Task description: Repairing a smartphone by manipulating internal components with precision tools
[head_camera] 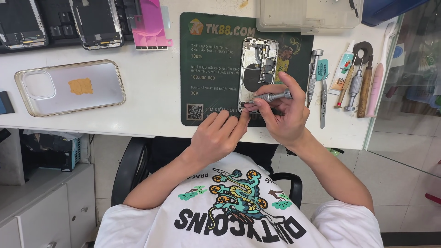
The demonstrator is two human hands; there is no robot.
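Note:
An opened phone (257,69) with its inner parts showing lies on a dark green work mat (206,73). My right hand (285,115) grips a small silver screwdriver (273,96), held almost flat, with its tip at the phone's near end. My left hand (219,134) rests at the table's front edge. Its fingertips touch the phone's near end, right by the screwdriver tip, and hold nothing that I can see.
Right of the mat lie another screwdriver (313,69), tweezers (323,103), a tube (342,73) and several handled tools (360,85). A clear phone case (69,87) lies at the left, with opened phones (96,23) and a pink strip (151,23) behind it. A clear plastic box (308,16) stands at the back.

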